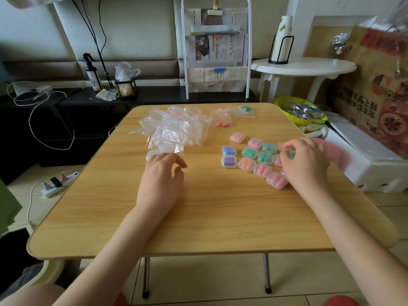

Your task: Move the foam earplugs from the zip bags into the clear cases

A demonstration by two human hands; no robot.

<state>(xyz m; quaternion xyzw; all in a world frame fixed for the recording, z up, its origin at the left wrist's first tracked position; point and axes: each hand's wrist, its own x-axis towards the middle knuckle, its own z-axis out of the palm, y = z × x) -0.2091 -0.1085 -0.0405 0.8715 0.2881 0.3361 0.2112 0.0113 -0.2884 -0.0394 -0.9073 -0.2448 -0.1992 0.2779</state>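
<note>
The left hand (162, 171) rests on the wooden table (198, 217), fingers loosely curled, gripping nothing, just short of an empty clear case (152, 155). The right hand (305, 164) hovers over the filled cases (254, 160); whether it pinches anything I cannot tell. Beyond lie empty zip bags (174, 129) and 2 bags holding orange (221, 123) and green earplugs (245, 108). A careless sweep could scatter the close-packed cases.

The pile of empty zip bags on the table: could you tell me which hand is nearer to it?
Left. The left hand rests just below the pile of empty zip bags, at its near edge; the right hand is far off to the side, over the filled cases.
</note>
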